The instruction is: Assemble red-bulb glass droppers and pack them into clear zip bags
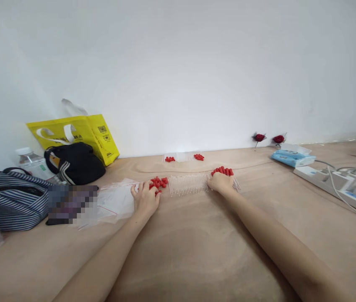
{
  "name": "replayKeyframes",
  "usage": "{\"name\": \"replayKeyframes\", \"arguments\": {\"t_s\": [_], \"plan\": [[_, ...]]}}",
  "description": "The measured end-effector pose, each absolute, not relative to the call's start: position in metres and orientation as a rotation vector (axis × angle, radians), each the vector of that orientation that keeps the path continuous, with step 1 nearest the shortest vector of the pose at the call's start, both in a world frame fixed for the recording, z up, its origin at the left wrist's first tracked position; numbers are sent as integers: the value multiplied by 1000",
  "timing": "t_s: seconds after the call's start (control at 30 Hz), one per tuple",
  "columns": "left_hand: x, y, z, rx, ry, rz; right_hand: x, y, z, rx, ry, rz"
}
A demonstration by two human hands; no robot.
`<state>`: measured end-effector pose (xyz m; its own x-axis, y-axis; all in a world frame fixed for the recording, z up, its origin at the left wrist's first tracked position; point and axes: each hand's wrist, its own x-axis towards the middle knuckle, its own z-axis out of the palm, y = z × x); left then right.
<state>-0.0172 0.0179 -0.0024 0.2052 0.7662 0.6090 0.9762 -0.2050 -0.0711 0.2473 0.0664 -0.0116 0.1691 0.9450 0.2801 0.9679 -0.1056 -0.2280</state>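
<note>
Many red pieces (159, 182) lie beside the left hand (145, 200), which is spread, while the right hand (222, 182) covers some thin sticks (188, 184), its grip I cannot tell.

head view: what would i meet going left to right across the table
striped bag, left hand, rear-left red pile, rear-right red pile, right hand, left red flower, right red flower, white power strip
</note>
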Motion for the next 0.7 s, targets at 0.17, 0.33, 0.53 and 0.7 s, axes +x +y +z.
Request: {"name": "replayKeyframes", "arguments": {"t_s": [0.17,0.33,0.53,0.7], "plan": [[-13,17,1,-2065,-1538,-681,245,61,-3,-2117,-1769,-62],[1,1,3,-2340,-1401,-919,249,31,-2,-1885,-1898,-12],[24,-20,-6,-2780,-1328,-1005,259,-12,-22,-1224,-2162,94],[26,-21,-11,-2822,-1340,-879,256,-24,-26,-1131,-2285,106]]}}
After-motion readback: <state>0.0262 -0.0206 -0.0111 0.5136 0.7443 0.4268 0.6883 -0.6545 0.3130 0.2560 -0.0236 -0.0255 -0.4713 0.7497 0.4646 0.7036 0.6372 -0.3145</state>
